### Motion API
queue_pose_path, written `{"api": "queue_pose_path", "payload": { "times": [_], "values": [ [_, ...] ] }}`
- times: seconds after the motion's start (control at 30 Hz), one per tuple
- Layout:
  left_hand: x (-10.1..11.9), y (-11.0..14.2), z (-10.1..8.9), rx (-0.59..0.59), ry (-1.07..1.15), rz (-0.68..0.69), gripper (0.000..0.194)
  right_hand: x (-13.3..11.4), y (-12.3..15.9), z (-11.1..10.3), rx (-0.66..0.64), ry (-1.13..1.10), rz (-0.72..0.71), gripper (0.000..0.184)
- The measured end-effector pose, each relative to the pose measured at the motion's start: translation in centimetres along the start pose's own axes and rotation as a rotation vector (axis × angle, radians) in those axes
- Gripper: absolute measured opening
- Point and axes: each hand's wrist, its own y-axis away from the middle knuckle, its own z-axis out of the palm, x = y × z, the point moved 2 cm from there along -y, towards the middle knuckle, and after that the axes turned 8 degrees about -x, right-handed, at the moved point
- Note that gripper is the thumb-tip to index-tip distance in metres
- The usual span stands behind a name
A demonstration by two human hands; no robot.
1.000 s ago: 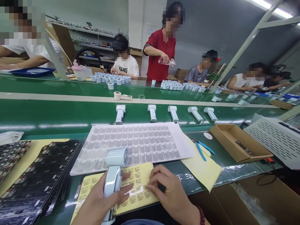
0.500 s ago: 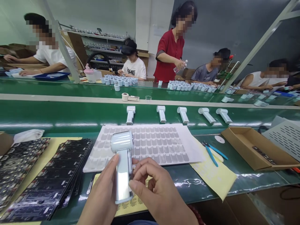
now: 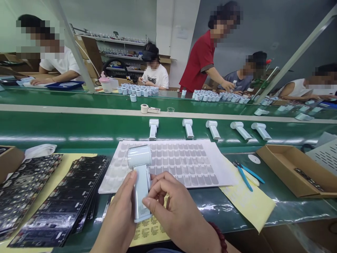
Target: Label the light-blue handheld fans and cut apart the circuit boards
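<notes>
At the left edge of the frame I see a box (image 3: 10,160), then a white bag (image 3: 40,151) and two spreads of black boards (image 3: 71,196) filling the lower left. Next, low and left of centre, comes my left hand (image 3: 119,207), closed around the handle of a pale blue fan (image 3: 141,179). The fan is upright in the lower middle, its round head uppermost, in front of a white sheet (image 3: 226,176) with rows of grey patches. Just right of it is my right hand (image 3: 176,211), fingers curled, thumb at the handle's front near its right edge; I can't tell whether those fingers grip anything. A bead bracelet (image 3: 218,236) circles that wrist. Under the hands, at bottom centre, I make out a yellow label sheet (image 3: 147,232).

Above the white sheet, five more fans (image 3: 188,128) lie in a row on the green belt (image 3: 65,127), running from the centre to the right. At right I have blue-handled cutters (image 3: 244,177) on yellow paper (image 3: 250,211), a white disc (image 3: 254,159), and finally an open carton (image 3: 283,165) with dark parts inside.
</notes>
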Motion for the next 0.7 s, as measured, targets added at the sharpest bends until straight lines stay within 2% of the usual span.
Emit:
{"api": "queue_pose_path", "payload": {
  "times": [0.13, 0.2, 0.3, 0.4, 0.47, 0.53, 0.6, 0.7],
  "values": [
    [0.1, 0.3, 0.3, -0.177, 0.092, -0.029, 0.045, 0.3, 0.1, -0.1, 0.047, 0.122, -0.109, 0.010],
    [0.3, 0.9, 0.6, -0.265, 0.087, -0.038, 0.051, 0.5, 0.2, -0.3, 0.064, 0.121, -0.119, 0.010],
    [0.5, 1.6, 0.9, -0.360, -0.017, -0.016, 0.060, 0.7, 0.2, -0.7, 0.059, -0.021, -0.038, 0.013],
    [0.7, 1.6, 0.9, -0.418, -0.076, -0.028, 0.063, 1.0, 0.0, -1.0, 0.063, -0.273, -0.024, 0.019],
    [1.1, 1.0, 0.8, -0.416, -0.086, -0.057, 0.061, 1.5, 0.0, -1.5, 0.091, -0.422, -0.033, 0.024],
    [2.1, -0.2, 0.6, -0.397, -0.103, -0.064, 0.056, 2.4, 0.3, -2.4, 0.131, -0.450, -0.023, 0.027],
    [3.8, -2.1, 0.4, -0.346, -0.173, -0.044, 0.051, 3.8, 0.8, -3.4, 0.148, -0.343, 0.007, 0.028],
    [7.1, -5.9, -0.1, -0.195, -0.398, -0.009, 0.041, 6.1, 1.9, -5.2, 0.141, -0.128, 0.091, 0.031]
  ]
}}
